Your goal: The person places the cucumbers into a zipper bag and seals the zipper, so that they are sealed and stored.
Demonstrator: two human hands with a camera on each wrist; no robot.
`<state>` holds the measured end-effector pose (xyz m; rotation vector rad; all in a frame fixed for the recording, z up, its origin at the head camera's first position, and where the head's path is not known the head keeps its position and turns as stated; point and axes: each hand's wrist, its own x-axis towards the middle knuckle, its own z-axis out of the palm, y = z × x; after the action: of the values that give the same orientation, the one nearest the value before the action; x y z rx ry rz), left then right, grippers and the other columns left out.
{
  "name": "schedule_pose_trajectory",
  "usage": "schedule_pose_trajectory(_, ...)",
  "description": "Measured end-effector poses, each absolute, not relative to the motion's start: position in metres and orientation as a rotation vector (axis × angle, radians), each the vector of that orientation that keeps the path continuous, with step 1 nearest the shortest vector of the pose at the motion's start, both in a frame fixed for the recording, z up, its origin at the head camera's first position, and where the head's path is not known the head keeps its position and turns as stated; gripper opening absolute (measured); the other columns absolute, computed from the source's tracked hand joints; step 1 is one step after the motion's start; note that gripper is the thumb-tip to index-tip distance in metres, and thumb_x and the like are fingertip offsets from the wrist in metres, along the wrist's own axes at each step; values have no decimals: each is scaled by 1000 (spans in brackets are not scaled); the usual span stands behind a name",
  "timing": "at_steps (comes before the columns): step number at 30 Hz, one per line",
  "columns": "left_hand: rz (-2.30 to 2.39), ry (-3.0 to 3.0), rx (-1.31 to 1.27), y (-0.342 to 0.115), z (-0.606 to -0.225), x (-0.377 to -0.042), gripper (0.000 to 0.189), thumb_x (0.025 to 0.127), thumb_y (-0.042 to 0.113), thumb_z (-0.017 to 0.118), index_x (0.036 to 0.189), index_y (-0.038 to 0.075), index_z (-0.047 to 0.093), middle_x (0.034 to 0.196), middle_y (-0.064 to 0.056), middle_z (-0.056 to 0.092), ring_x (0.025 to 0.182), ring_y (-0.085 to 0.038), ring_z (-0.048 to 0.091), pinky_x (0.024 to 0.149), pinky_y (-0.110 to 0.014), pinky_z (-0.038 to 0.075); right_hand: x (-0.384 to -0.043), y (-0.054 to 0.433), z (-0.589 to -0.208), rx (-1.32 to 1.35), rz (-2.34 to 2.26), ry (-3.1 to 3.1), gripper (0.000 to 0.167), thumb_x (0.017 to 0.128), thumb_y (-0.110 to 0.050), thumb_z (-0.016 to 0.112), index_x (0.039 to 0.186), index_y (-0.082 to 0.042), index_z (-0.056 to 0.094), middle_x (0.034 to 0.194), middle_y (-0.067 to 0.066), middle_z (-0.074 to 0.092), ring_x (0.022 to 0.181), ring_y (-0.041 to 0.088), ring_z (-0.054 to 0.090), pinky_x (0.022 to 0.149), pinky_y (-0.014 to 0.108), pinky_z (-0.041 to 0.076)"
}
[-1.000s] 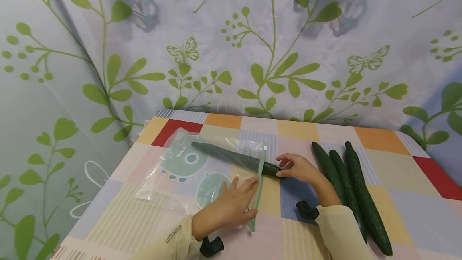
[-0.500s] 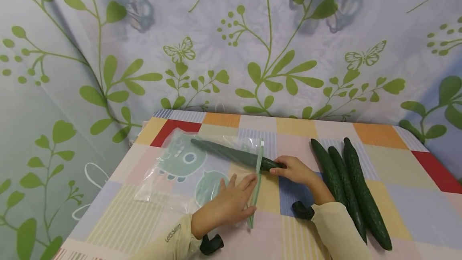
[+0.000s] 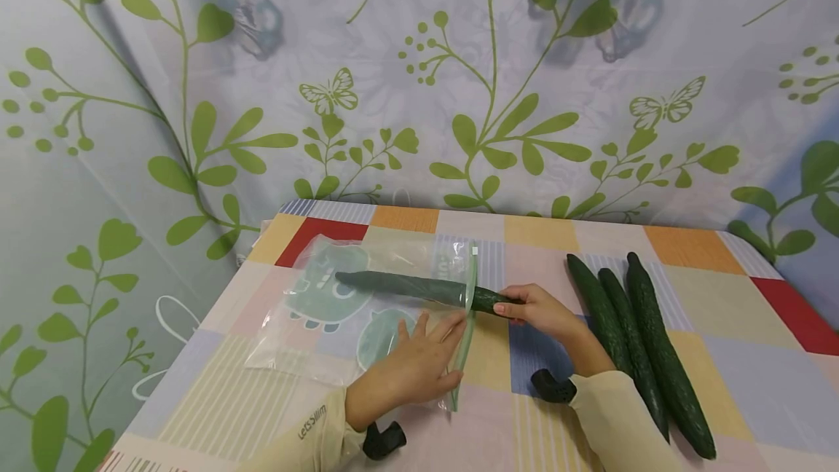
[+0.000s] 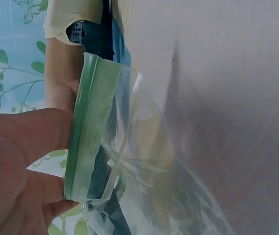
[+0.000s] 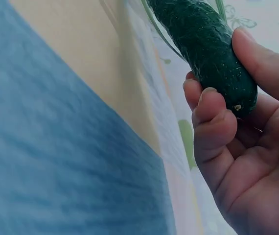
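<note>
A long dark green cucumber (image 3: 406, 288) lies mostly inside a clear zip bag (image 3: 269, 344) with pale green cartoon prints. Its near end sticks out past the bag's green zip strip (image 3: 467, 341). My right hand (image 3: 540, 312) grips that end; in the right wrist view the thumb and curled fingers hold the cucumber tip (image 5: 227, 78). Across the bag's front half rests my left hand (image 3: 409, 366), fingers spread, with thumb and forefinger reaching the zip strip. Seen from the left wrist, the fingertips go behind the green strip (image 4: 81, 132) at the bag's mouth.
Three more cucumbers (image 3: 645, 355) lie side by side on the right, beside my right forearm. A patchwork cloth (image 3: 754, 384) covers the table. Behind its far edge hangs a curtain with leaf prints (image 3: 367, 130). Black camera mounts (image 3: 553, 387) sit at both wrists.
My right hand has closed round the cucumber's near end. The cucumber's far end has swung toward me and a little left inside the bag. My left hand has hardly moved.
</note>
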<state>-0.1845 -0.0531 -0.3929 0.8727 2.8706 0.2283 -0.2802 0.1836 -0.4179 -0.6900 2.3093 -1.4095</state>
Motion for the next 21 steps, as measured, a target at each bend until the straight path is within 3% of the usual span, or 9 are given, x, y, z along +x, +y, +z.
schedule_pose_trajectory(16, 169, 2868, 918, -50, -393, -184, 68, 88, 39, 55, 144, 13, 27, 151, 7, 16, 129, -47, 30, 93, -68, 28, -276, 163, -429, -718, -1568, 2409, 25, 88, -14, 59, 101, 7, 64, 72, -1, 47, 59, 7, 43, 51, 26, 39)
schedule_pose_trajectory(21, 182, 2842, 945, -48, -393, -183, 69, 88, 39, 55, 145, 15, 25, 151, 8, 18, 128, -47, 31, 94, -67, 28, -276, 159, -431, -710, -1596, 2534, 18, 84, -6, 61, 98, 6, 65, 74, 2, 48, 61, 7, 44, 52, 22, 40)
